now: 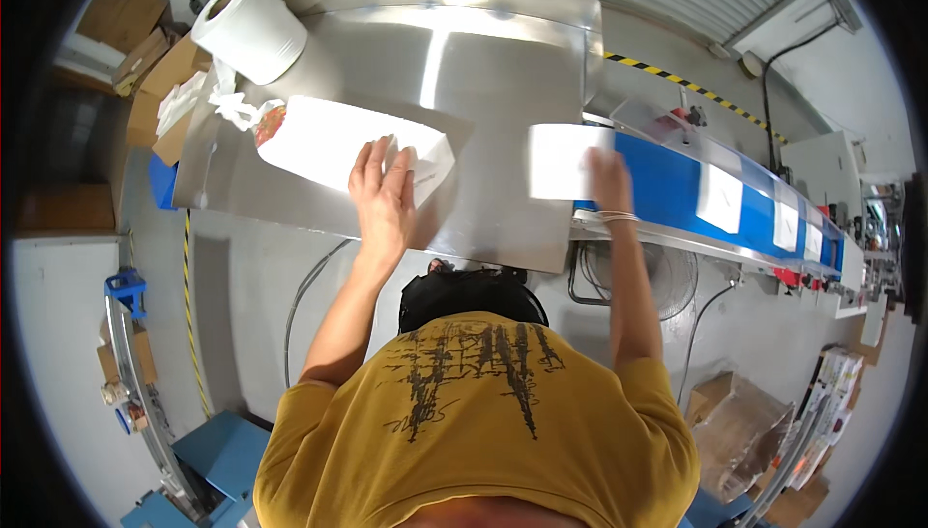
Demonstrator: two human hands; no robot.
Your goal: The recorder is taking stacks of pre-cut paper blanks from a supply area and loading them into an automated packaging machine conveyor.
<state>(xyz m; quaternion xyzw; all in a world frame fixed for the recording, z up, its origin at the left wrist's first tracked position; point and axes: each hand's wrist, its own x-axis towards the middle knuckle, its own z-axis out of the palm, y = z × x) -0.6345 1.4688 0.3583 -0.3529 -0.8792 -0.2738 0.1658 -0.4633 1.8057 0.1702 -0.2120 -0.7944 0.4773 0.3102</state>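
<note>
A long row of white material (333, 138), like a stack of flat packets or sheets, lies on a stainless steel table (503, 64). A patch of red shows at its far left end. My left hand (385, 190) rests on its right end, fingers stretched out and slightly apart. Over the table's right edge, beside the blue conveyor belt, my right hand (611, 185) holds a white flat square packet (559, 163). That hand is blurred, and its fingertips are partly hidden. More white packets (720, 198) lie spaced along the blue belt (662, 180).
A large white roll (249, 28) stands at the table's back left, with crumpled white material (232, 108) below it. Raised metal walls edge the table's back. Clear guards (696, 142) line the conveyor. Cardboard boxes (159, 93) sit left; a round fan (657, 279) is under the conveyor.
</note>
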